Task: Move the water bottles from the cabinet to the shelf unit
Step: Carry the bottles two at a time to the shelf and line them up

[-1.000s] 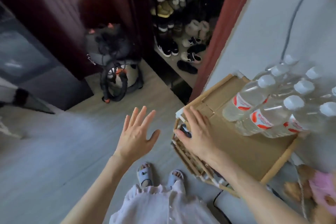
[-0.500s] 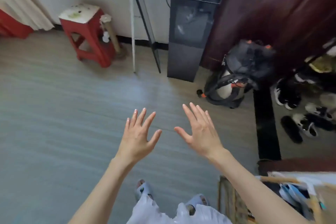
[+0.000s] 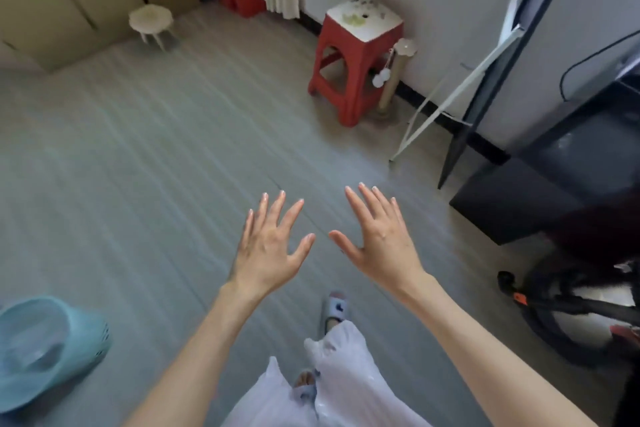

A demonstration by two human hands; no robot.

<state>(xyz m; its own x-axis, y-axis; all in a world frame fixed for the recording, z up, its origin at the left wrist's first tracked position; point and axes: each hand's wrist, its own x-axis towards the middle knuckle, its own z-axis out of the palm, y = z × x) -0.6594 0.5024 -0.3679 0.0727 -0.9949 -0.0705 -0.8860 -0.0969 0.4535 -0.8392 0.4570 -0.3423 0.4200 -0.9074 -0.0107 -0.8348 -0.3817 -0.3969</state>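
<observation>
Reaching: left hand [image 3: 268, 253] and right hand [image 3: 379, 243] held out level over the floor [image 3: 138, 184], neither nearer anything.
Fingers: spread straight on both, holding nothing.
Water bottles: none in view; direction from the hands cannot be told.
Ahead: red stool [image 3: 356, 59], well apart.

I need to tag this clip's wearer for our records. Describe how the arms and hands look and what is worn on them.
Both forearms are bare: no sleeves, watch or bracelets show. The left hand and right hand wear no gloves and no rings that can be seen. The fingernails are short with a pale, glossy look. Below the arms hangs a light, whitish garment.
</observation>
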